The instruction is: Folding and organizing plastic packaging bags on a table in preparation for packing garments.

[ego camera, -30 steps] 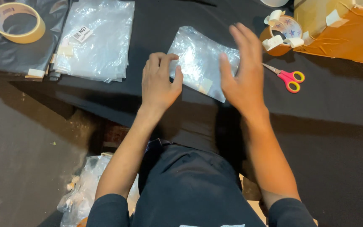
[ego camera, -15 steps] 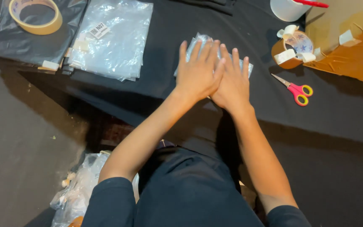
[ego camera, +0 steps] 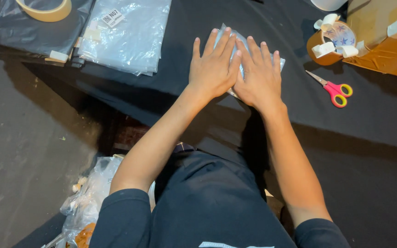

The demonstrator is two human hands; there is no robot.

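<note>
Black tabletop (ego camera: 382, 115), hand-hidden plastic packet (ego camera: 242, 39)

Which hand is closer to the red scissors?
Right. The right hand lies flat on the clear bag, just left of the scissors; the left hand is farther left.

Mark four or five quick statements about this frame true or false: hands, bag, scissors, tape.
1. Both hands lie flat on the small clear plastic bag: left hand, right hand. True.
2. The right hand holds the scissors. False: the scissors lie on the black cloth, to the right of the right hand and apart from it.
3. The scissors have red handles with yellow inside the loops. True.
4. The stack of clear bags lies to the right of the hands. False: it lies at upper left.
5. The tape roll at top left rests on a dark bag. True.
</note>
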